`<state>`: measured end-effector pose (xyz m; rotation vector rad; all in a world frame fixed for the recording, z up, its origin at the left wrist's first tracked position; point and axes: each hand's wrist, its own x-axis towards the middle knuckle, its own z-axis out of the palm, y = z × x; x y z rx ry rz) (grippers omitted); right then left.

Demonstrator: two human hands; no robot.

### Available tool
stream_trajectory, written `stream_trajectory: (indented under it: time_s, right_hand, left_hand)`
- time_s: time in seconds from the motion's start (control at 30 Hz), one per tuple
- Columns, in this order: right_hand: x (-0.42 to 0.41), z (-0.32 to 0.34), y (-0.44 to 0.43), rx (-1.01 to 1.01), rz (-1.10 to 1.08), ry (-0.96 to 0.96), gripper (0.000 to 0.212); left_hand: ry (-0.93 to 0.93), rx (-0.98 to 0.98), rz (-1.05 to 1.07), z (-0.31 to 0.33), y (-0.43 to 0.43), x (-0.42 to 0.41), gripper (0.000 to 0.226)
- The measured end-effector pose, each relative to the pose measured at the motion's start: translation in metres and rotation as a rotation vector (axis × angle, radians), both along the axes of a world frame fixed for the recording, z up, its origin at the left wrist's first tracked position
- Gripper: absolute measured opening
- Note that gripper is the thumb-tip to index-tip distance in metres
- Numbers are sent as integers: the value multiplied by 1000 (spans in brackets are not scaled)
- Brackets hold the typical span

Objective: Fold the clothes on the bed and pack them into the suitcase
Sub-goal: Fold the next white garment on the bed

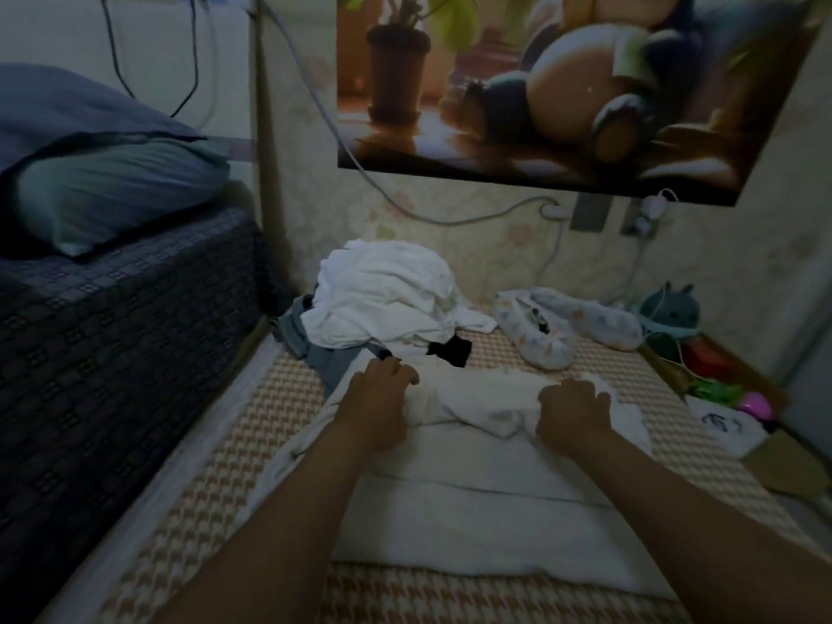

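A white garment (472,502) lies in the middle of the bed (216,511), which has a tan-and-white houndstooth cover. The near part is smoothed flat towards the person. The far end is bunched into a thick roll running left to right. The garment's long axis seems to run from the bed's near edge towards the wall, and I cannot tell which end is the collar.

The left hand (382,389) grips the left end of that roll with curled fingers. The right hand (574,405) has its fingers curled over the right end and clutches the cloth.

The task looks to be at an early stage, with this piece only partly folded. A heap of unfolded clothes (387,295), mostly white, waits at the far left corner of the bed. A blue-grey garment (328,358) and a black item (452,351) poke out beneath it. No suitcase is in view, so the packing appears not yet begun.

A flower-printed fabric item (553,326) lies near the far right edge. A large poster (562,83) hangs on the wall above.
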<state>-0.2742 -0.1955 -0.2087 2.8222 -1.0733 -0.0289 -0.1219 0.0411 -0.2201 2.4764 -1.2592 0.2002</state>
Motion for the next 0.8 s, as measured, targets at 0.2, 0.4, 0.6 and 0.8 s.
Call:
stream_trajectory:
  time_s: [0.2, 0.4, 0.6, 0.8]
  right_hand:
    - [24, -7, 32, 353, 428, 42, 69]
    - [57, -20, 49, 14, 522, -181, 36]
    - [60, -13, 52, -253, 961, -389, 6]
    - [63, -2, 72, 677, 565, -426, 13]
  left_hand:
    - [4, 226, 191, -18, 5, 10, 59]
    - [22, -59, 159, -12, 37, 34, 34]
    - [-52, -90, 106, -1, 78, 46, 28]
    - [658, 335, 18, 17, 90, 55, 22]
